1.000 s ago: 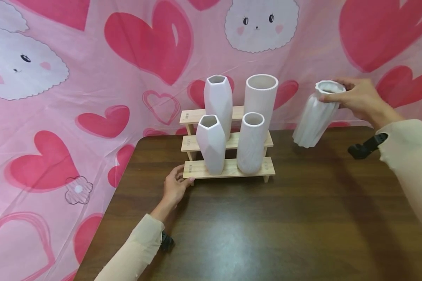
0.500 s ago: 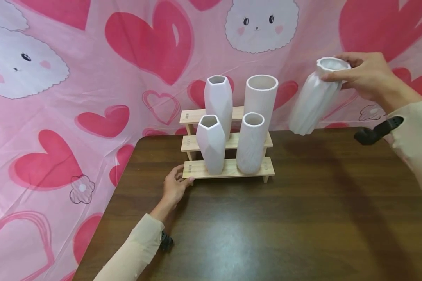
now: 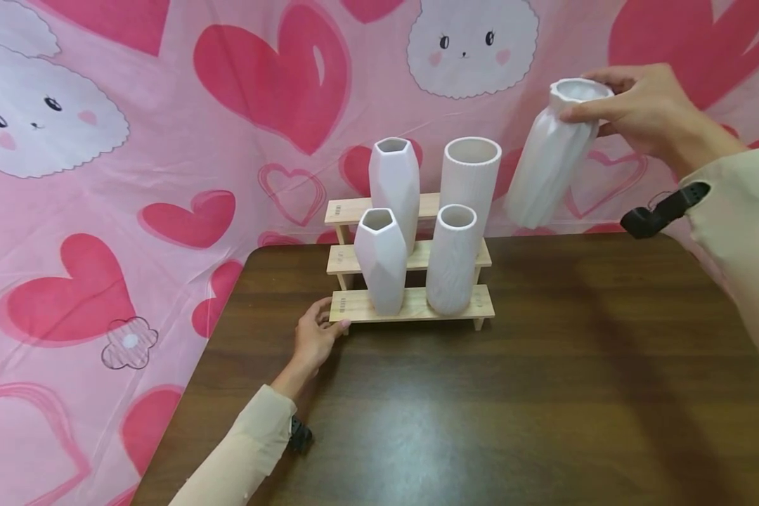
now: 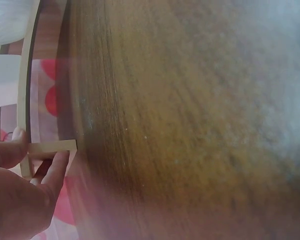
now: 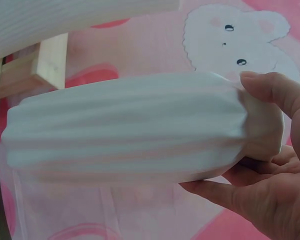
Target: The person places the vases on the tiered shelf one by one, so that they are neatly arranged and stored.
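A white fluted vase is held tilted in the air by my right hand, which grips it round the neck; its ribbed side fills the right wrist view. To its left stands a three-tier wooden rack. My left hand pinches the left end of the lowest shelf, thumb on top and fingers by the leg. On the rack stand a faceted vase and a round textured vase in front, with a taller faceted vase and a wide ribbed cylinder vase behind.
The rack stands near the back of a dark brown wooden table. A pink cloth printed with hearts and white animal faces hangs behind the table and down its left side.
My right hand has lifted the fluted vase higher and lately shifted it left, towards the rack. My left hand stays at the shelf end.
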`<state>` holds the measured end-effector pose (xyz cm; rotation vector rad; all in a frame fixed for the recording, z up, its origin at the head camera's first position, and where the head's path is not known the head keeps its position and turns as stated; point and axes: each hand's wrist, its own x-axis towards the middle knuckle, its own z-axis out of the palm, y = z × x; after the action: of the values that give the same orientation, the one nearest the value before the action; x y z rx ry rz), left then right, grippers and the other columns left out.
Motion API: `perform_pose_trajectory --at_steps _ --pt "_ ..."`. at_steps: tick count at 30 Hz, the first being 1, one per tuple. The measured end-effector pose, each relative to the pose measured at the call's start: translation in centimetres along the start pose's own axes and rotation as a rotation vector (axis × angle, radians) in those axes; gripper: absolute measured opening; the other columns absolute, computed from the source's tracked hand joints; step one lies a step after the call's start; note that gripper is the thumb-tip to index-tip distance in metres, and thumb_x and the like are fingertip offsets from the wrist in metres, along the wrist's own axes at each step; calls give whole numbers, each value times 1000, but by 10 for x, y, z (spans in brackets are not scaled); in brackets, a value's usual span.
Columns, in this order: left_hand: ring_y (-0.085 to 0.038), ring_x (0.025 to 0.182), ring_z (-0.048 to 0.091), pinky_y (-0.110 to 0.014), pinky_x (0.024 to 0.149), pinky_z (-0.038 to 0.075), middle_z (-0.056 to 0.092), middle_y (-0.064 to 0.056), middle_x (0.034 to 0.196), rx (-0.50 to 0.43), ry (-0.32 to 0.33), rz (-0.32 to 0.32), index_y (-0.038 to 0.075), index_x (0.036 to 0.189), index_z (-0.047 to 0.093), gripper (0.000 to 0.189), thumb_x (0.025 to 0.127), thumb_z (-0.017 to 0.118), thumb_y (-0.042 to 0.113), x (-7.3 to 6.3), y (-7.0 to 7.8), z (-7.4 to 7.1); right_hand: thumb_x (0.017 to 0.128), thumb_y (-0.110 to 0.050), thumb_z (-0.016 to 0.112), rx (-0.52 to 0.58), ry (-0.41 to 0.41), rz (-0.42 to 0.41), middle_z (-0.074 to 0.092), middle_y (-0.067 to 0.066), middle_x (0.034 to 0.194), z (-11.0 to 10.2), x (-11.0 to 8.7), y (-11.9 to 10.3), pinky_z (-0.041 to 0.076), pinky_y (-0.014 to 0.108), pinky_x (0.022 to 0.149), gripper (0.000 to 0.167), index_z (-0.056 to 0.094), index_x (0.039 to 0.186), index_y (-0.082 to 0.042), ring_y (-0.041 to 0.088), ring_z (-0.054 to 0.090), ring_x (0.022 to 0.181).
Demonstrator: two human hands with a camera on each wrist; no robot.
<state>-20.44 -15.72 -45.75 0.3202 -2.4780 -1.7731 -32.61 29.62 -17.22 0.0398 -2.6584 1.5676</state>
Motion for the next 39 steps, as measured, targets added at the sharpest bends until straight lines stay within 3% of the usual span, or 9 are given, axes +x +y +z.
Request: perform_pose_trajectory --at_steps 6,12,18,24,27,31,39 --pt "-21 92 67 -26 69 50 67 -14 111 6 -1 -5 11 136 50 57 85 73 7 0 0 0 70 -24 87 80 -16 -10 51 3 126 7 8 -14 53 18 60 82 48 143 -19 12 54 92" --pt "-19 89 67 -26 67 49 67 -13 110 -1 -4 -4 11 136 50 57 85 73 7 -1 1 1 69 -20 88 103 -13 -40 55 -4 109 15 13 -26 53 19 58 79 52 139 -16 13 54 90" --pt "-19 85 67 -26 68 50 68 -14 109 -15 1 4 10 136 50 57 84 73 6 -1 1 -1 66 -32 89 42 -12 -75 53 -1 121 30 17 -41 52 17 60 78 56 136 -21 15 52 96" --pt "-19 88 67 -24 66 50 68 -14 109 -2 11 7 10 136 50 57 84 74 6 -4 -1 -1 67 -31 88 96 -34 -91 51 2 128 50 23 -54 53 18 64 76 56 136 -21 15 51 99" --pt "-20 88 67 -24 66 50 68 -14 109 -8 10 7 11 135 51 57 84 74 6 -5 0 1 67 -30 88 113 -43 -90 50 1 129 56 26 -59 53 25 81 77 56 136 -21 15 52 101" --pt "-19 85 68 -27 67 51 68 -13 109 -14 3 14 11 135 51 56 84 74 6 -5 2 3 68 -31 87 116 -34 -92 49 1 131 61 28 -63 41 40 102 78 54 138 -21 15 51 103" --pt "-16 78 67 -27 66 51 69 -13 106 -20 8 13 11 135 51 56 84 73 5 -5 5 6 63 -32 90 148 -42 -82 48 0 132 74 35 -67 38 43 105 86 52 139 -22 21 49 110"
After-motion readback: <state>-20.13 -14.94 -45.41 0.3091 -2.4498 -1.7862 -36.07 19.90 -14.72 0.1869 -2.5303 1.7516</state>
